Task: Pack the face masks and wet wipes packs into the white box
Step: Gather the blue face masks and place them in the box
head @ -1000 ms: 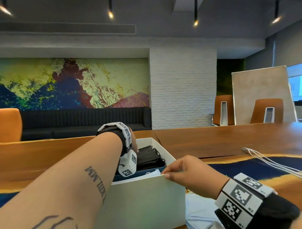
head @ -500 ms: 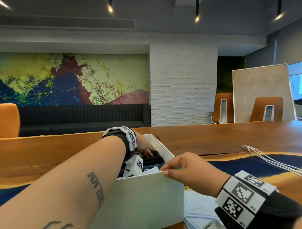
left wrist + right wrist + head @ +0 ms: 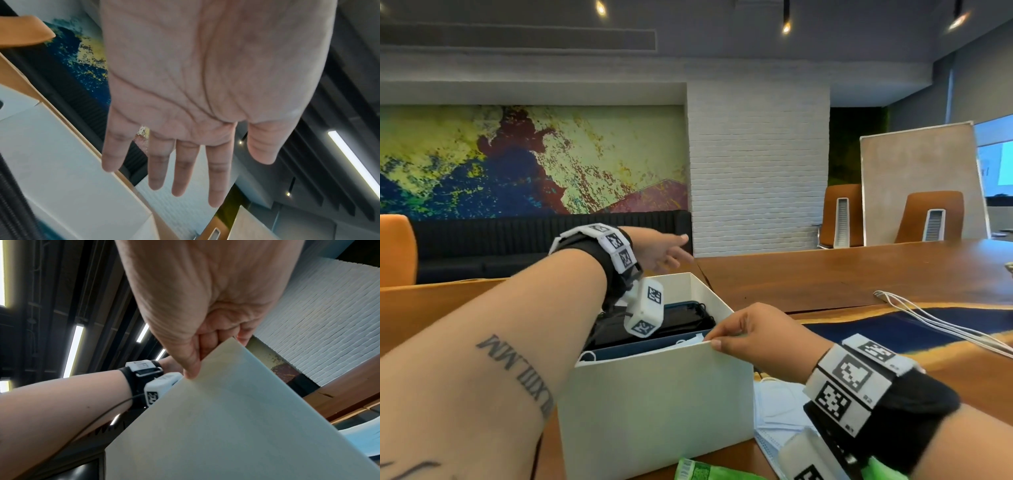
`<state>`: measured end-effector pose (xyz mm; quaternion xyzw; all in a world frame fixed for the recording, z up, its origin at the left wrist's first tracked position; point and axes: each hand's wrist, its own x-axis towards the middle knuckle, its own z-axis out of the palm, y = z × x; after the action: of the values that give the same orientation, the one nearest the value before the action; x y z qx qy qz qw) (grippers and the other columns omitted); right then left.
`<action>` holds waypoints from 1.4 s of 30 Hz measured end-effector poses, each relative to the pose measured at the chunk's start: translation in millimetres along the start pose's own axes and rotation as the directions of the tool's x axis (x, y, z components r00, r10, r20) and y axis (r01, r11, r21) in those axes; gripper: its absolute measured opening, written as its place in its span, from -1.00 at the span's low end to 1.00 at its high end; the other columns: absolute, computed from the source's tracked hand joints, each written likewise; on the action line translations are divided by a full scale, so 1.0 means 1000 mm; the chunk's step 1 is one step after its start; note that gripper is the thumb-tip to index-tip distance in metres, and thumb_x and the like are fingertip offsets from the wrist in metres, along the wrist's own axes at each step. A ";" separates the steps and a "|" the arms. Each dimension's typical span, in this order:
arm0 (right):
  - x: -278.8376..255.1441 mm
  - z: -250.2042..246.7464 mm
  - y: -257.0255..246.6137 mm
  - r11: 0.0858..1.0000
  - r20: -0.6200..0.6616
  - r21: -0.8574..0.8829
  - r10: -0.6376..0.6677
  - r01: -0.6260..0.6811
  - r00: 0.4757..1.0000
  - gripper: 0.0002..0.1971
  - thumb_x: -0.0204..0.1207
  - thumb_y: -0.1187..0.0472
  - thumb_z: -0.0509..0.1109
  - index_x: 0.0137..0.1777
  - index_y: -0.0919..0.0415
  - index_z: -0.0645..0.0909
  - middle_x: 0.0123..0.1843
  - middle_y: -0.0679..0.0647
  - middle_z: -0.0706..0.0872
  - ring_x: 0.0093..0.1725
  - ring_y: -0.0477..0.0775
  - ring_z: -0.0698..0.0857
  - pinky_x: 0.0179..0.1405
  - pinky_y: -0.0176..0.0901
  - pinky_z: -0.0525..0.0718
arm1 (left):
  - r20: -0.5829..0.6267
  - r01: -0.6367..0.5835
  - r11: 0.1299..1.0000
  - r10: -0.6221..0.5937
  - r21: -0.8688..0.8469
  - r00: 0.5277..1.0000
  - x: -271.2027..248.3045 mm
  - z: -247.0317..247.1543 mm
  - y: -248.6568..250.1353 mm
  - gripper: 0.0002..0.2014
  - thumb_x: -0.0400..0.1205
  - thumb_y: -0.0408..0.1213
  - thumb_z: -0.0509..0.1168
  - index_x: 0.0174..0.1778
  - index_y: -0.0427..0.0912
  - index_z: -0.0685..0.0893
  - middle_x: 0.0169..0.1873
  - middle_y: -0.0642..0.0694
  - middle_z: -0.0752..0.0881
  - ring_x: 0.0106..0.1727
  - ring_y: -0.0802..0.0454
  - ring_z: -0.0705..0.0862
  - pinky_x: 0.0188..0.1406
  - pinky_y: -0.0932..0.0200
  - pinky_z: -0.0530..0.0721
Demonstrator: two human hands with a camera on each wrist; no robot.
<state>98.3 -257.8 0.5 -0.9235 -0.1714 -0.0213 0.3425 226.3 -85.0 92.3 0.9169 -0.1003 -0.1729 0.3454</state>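
- The left hand (image 3: 659,251) hangs above the far rim of the white box (image 3: 654,404), holding nothing. In the left wrist view its fingers (image 3: 216,177) are straight and slightly spread, palm down. Judging by that pose, it has let go of whatever it put in and is free to fetch the next item.
- The white box stands near the counter's (image 3: 859,274) near edge, lidless, with plain matte card walls. Inside, black face masks (image 3: 681,318) lie toward the far side, with a dark blue pack (image 3: 640,346) and a bit of white mask (image 3: 691,340) against the near wall. The contents reach almost to the rim, so room looks short.
- The right hand (image 3: 753,339) pinches the box's near right top corner, thumb outside and curled fingers (image 3: 207,340) over the rim, as the right wrist view shows. Probably this steadies the light box while things are pushed in.
- Just right of the box, pale blue face masks (image 3: 777,411) lie flat in a loose pile on the counter, not yet packed.
- At the near edge, in front of the box, a green pack (image 3: 702,471) is partly cut off by the frame; likely the wet wipes, also still outside.
- White cables (image 3: 928,318) trail over the counter toward its right edge, well apart from the box.
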 end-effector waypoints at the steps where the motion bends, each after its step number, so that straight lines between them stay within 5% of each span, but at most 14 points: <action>1: 0.000 0.000 -0.001 1.000 0.000 0.005 -0.002 0.002 1.000 -0.79 0.62 0.08 0.31 0.13 -0.02 0.76 0.06 -0.07 0.76 0.00 -0.17 0.63 -0.01 -0.32 0.55 | -0.011 -0.011 1.000 0.011 -0.009 1.000 -0.006 -0.004 0.001 -0.42 0.75 0.15 -0.21 0.58 -0.05 0.37 0.62 -0.17 0.27 0.64 -0.17 0.20 0.55 -0.25 0.09; 8: -0.015 -0.013 -0.005 0.996 -0.086 0.077 -0.048 0.055 0.995 -0.79 0.60 0.12 0.34 0.17 0.02 0.72 0.11 -0.11 0.76 0.12 -0.19 0.67 0.17 -0.28 0.57 | -0.023 -0.083 0.994 0.081 -0.065 0.996 -0.068 0.002 0.004 -0.48 0.74 0.15 -0.12 0.46 -0.02 0.48 0.42 -0.11 0.56 0.37 -0.07 0.54 0.59 -0.31 0.14; 12: -0.041 -0.037 0.000 0.999 -0.235 0.020 -0.021 0.026 0.972 -0.80 0.59 0.11 0.35 0.18 0.04 0.64 0.11 -0.09 0.72 0.05 -0.16 0.66 0.01 -0.30 0.58 | 0.053 -0.013 1.000 0.012 0.016 0.999 -0.098 0.036 -0.011 -0.63 0.73 0.07 0.03 0.34 0.01 0.55 0.27 -0.03 0.66 0.38 -0.02 0.56 0.57 -0.21 0.27; 16: -0.065 -0.057 0.013 0.914 0.035 -0.365 0.201 -0.175 0.979 -0.61 0.61 -0.07 0.27 0.38 0.03 0.54 0.37 -0.05 0.60 0.28 -0.04 0.57 0.31 -0.16 0.46 | 0.029 0.126 0.942 -0.142 0.310 0.990 -0.124 0.074 -0.033 -0.50 0.70 0.11 0.12 0.51 -0.04 0.46 0.42 -0.01 0.55 0.47 -0.02 0.50 0.54 -0.02 0.34; 19: -0.074 -0.058 0.023 0.761 0.227 -0.625 0.390 -0.174 0.892 -0.47 0.61 -0.18 0.22 0.52 0.00 0.41 0.51 -0.06 0.47 0.46 0.01 0.46 0.50 -0.06 0.34 | -0.153 0.108 0.802 -0.021 0.587 0.988 -0.133 0.093 -0.045 -0.45 0.72 0.19 -0.02 0.52 -0.05 0.44 0.50 -0.03 0.47 0.51 -0.02 0.42 0.53 0.02 0.25; 28: -0.052 -0.049 0.047 0.624 0.215 -0.728 0.599 -0.282 0.772 -0.35 0.62 -0.24 0.13 0.62 0.07 0.25 0.60 0.00 0.36 0.54 0.05 0.40 0.55 -0.03 0.28 | -0.256 0.119 0.849 0.020 0.515 0.967 -0.126 0.106 -0.057 -0.36 0.68 0.27 -0.07 0.46 -0.10 0.54 0.42 -0.12 0.56 0.42 -0.09 0.50 0.41 0.00 0.38; 30: -0.032 -0.046 0.063 0.606 0.194 -0.744 0.599 -0.281 0.777 -0.25 0.50 -0.37 0.17 0.61 0.02 0.28 0.58 -0.03 0.38 0.51 0.07 0.43 0.53 0.05 0.34 | -0.258 0.130 0.853 0.006 0.506 0.966 -0.122 0.105 -0.058 -0.34 0.67 0.29 -0.07 0.48 -0.10 0.52 0.44 -0.12 0.54 0.44 -0.09 0.49 0.44 -0.01 0.37; 34: 0.021 -0.038 0.111 0.568 0.141 -0.770 0.597 -0.291 0.790 0.20 -0.15 -0.63 0.21 0.57 -0.07 0.33 0.59 -0.07 0.37 0.55 0.09 0.38 0.54 0.14 0.30 | -0.256 0.126 0.845 0.013 0.520 0.967 -0.122 0.105 -0.059 -0.34 0.69 0.26 -0.10 0.52 -0.12 0.48 0.48 -0.14 0.51 0.47 -0.10 0.47 0.45 0.02 0.36; 37: 0.031 -0.028 0.112 0.536 0.152 -0.795 0.627 -0.282 0.764 0.12 -0.08 -0.58 0.29 0.55 -0.07 0.37 0.53 -0.02 0.47 0.44 0.10 0.51 0.46 0.09 0.41 | -0.251 0.122 0.839 0.017 0.530 0.968 -0.120 0.103 -0.059 -0.33 0.70 0.26 -0.11 0.53 -0.13 0.46 0.48 -0.15 0.50 0.47 -0.11 0.46 0.44 0.03 0.36; 42: 0.046 -0.015 0.133 0.509 0.189 -0.831 0.636 -0.222 0.748 0.32 -0.38 -0.66 0.33 0.52 -0.07 0.39 0.45 0.00 0.55 0.37 0.14 0.57 0.37 0.13 0.50 | -0.245 0.114 0.835 0.025 0.538 0.969 -0.116 0.103 -0.060 -0.33 0.70 0.26 -0.11 0.53 -0.13 0.46 0.48 -0.14 0.50 0.47 -0.10 0.46 0.44 0.02 0.36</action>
<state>186.7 -347.2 -64.3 -0.9642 0.0200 0.2233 -0.1417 83.4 -66.7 8.6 0.9934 -0.0813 -0.0317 0.0738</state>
